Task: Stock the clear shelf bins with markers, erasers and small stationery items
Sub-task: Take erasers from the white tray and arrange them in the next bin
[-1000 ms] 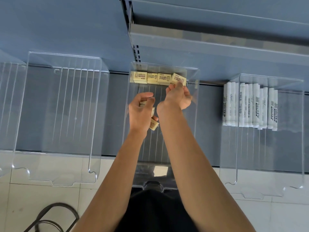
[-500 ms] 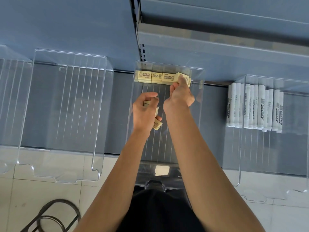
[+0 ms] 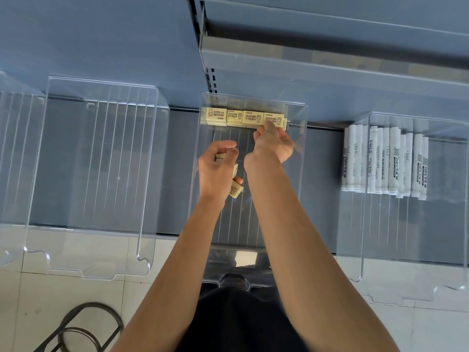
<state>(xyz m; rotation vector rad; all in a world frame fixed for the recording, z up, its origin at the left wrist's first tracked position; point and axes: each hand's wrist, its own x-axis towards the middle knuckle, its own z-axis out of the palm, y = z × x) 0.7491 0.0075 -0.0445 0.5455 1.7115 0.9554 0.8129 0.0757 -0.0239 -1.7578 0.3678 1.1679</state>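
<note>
A row of cream erasers (image 3: pixel 234 118) lines the back wall of the middle clear bin (image 3: pixel 297 199). My right hand (image 3: pixel 272 144) reaches to the right end of that row, its fingertips touching the last eraser (image 3: pixel 275 119), which lies level with the others. My left hand (image 3: pixel 218 167) hovers inside the same bin and grips several more cream erasers (image 3: pixel 236 190), one poking out below the palm. White markers (image 3: pixel 384 161) fill the back of the right clear bin (image 3: pixel 355 250).
A clear bin (image 3: pixel 101 262) holding nothing stands to the left, with another at the far left edge. A grey shelf (image 3: pixel 330 64) overhangs behind. Below lie a tiled floor and a black wire stand (image 3: pixel 83 329).
My right hand has pushed the tilted end eraser down and back until it sits level in the row. My left hand has kept its erasers and barely moved.
</note>
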